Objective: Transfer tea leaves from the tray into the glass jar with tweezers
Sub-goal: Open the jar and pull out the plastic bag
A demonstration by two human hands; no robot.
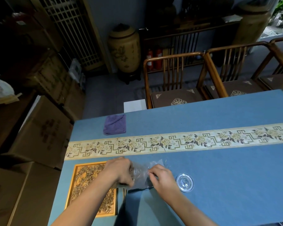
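A yellow wooden tray (72, 185) of dry tea leaves (87, 178) lies at the near left of the blue table. Above the table, just right of the tray, both hands hold a clear plastic bag (141, 172). My left hand (121, 171) grips its left side, fingers curled into the film. My right hand (162, 177) pinches its right edge. A round clear glass piece (185, 182), seen from above, stands on the cloth right of my right hand; I cannot tell whether it is the jar or its lid. A thin dark stick (124, 192) lies under the bag; no tweezers are plainly visible.
A folded purple cloth (115, 124) lies at the far left of the table. A patterned cream runner (178, 141) crosses the blue tablecloth (219, 193). Wooden chairs (173, 79) stand behind the far edge. Cardboard boxes (31, 144) stand on the floor at the left.
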